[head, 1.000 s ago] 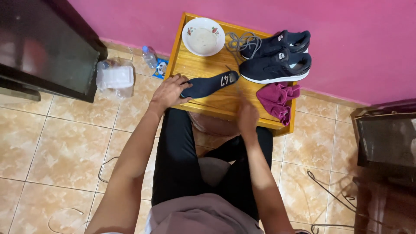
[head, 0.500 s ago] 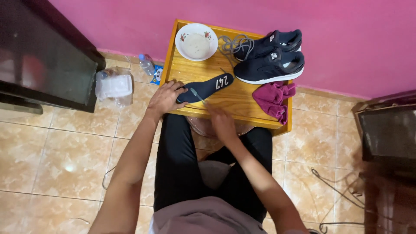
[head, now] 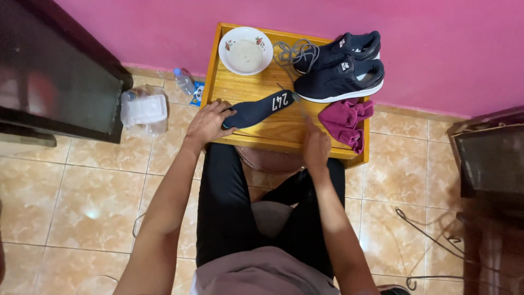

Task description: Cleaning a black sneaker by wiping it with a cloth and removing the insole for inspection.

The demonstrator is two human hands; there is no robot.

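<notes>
The left hand [head: 206, 124] presses its fingers down on the heel end of a dark navy shoe insole [head: 256, 108], a flat, elongated foam shape lying slantwise on the glossy wooden surface [head: 240, 87]. The right hand [head: 316, 146] hovers near the front edge, its fingers loosely together and holding nothing that can be made out. A round white ceramic bowl [head: 246, 50] with a flowered rim sits at the far corner. Beside it lie tangled grey laces [head: 295, 52], a pair of dark navy sneakers [head: 341, 68] with white soles, and a crumpled magenta cloth [head: 344, 120].
</notes>
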